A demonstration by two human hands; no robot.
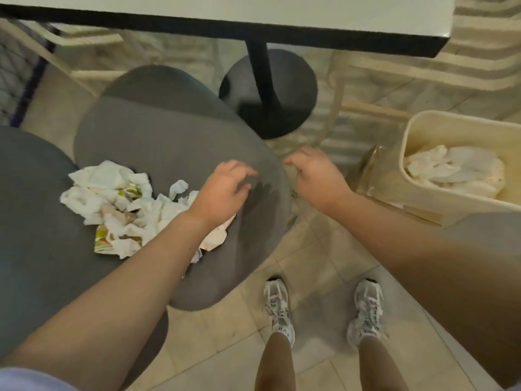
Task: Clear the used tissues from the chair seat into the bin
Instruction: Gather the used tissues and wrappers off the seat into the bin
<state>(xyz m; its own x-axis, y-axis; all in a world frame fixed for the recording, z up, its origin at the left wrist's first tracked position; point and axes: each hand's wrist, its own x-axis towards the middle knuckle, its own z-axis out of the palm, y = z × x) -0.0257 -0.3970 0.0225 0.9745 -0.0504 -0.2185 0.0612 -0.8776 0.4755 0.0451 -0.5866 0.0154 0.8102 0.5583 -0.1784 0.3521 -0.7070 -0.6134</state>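
Most tissues (118,201) lay heaped on the chair seat (169,131); some sat in the bin (462,162). We found left hand (222,193) and right hand (315,176) holding nothing, fingers loosely curled. We judged gathering the heap inward before lifting would prevent strays.

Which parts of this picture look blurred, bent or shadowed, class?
Head view: the left hand is slightly motion-blurred and casts a soft shadow on the chair seat; the table edge slants from wide-angle distortion; the tissues stay fairly sharp.
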